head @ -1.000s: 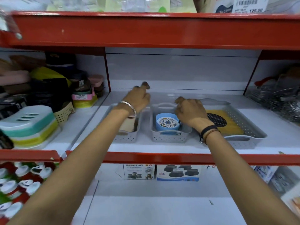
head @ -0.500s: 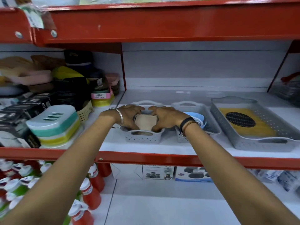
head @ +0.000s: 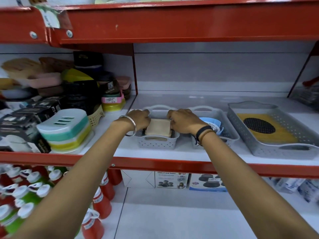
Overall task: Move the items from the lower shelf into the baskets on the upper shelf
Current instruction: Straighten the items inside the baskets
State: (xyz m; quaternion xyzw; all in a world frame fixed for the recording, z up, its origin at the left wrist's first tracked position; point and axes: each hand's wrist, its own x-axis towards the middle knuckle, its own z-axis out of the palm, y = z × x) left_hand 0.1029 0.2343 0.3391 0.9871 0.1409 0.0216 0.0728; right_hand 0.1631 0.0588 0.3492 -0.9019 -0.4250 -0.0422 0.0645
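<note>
Both hands grip a beige box (head: 159, 125) from either side, the left hand (head: 139, 119) on its left edge and the right hand (head: 183, 120) on its right. The box sits in the left basket (head: 156, 143) on the upper shelf (head: 172, 163). Just beside it, a middle basket (head: 229, 135) holds a blue item (head: 211, 123), and a tray (head: 276, 150) holds a yellow pad (head: 269, 133).

Bare forearms; a silver bangle (head: 131, 125) on the left wrist, black and brown bands (head: 203, 133) on the right.
</note>
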